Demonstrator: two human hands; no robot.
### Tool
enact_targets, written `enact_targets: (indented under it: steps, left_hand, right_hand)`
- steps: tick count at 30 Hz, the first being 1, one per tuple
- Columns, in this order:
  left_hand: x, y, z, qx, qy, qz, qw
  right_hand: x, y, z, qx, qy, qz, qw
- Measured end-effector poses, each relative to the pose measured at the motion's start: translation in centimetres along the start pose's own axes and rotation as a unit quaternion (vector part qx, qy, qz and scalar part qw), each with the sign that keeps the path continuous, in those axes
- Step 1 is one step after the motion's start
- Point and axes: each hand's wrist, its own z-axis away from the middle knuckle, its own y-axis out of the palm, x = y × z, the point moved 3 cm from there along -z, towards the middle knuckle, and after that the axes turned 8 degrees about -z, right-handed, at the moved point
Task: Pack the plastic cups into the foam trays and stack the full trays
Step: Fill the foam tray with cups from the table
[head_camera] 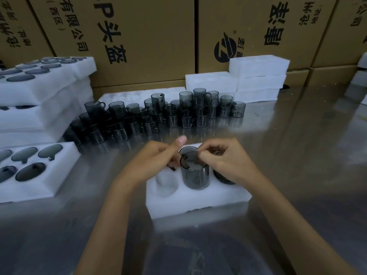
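A white foam tray [195, 201] lay on the reflective metal tabletop [297, 155] directly in front of the person. A smoky grey plastic cup [195, 173] stood upright in the tray's middle near pocket, rising well above the foam. The pocket to its left [165, 183] was empty; a dark cup [222, 178] sat low in the pocket to its right, partly hidden.

Both hands met over the standing cup's rim. The right hand [224, 161] had its fingers curled, pinching the rim from the right. The left hand [155, 157] was loosely closed beside the cup, thumb raised, its fingertips at a small dark piece by the cup's left side; whether it gripped it could not be told.

Behind the tray a crowd of loose grey cups [158, 116] stood stacked in rows. On the left, a filled tray [39, 171] lay before a stack of filled trays [39, 92]. Empty foam trays [256, 76] were piled at the back right, against cardboard cartons [149, 36].
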Motion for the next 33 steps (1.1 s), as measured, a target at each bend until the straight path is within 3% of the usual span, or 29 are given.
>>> enact_targets:
  steps: [3, 8, 18, 22, 24, 27, 33]
  left_hand:
    - [0.2, 0.2, -0.3, -0.020, 0.031, 0.018, 0.999]
    - [0.4, 0.2, -0.4, 0.011, 0.051, 0.018, 0.998]
    - [0.2, 0.2, 0.0, 0.038, 0.024, 0.015, 0.999]
    - [0.4, -0.5, 0.0, -0.024, 0.002, -0.179, 0.984]
    - [0.7, -0.5, 0.1, 0.017, -0.033, -0.177, 0.983]
    - [1.4, -0.1, 0.0, 0.084, -0.083, -0.133, 0.984]
    - [1.4, 0.7, -0.5, 0.085, -0.095, -0.159, 0.979]
  right_hand:
    - [-0.1, -0.2, 0.0, 0.013, 0.012, 0.000, 1.000]
    - [-0.4, -0.1, 0.0, 0.027, 0.016, 0.033, 0.999]
    - [-1.2, -1.4, -0.2, 0.061, -0.023, 0.165, 0.984]
    - [-1.5, -2.3, -0.2, 0.059, 0.035, 0.277, 0.958]
    - [-1.9, -2.7, -0.1, 0.073, 0.085, 0.323, 0.940]
    - [-2.4, -2.4, 0.2, 0.112, 0.154, 0.293, 0.937]
    - [-2.3, -2.1, 0.2, 0.118, 0.166, 0.280, 0.938]
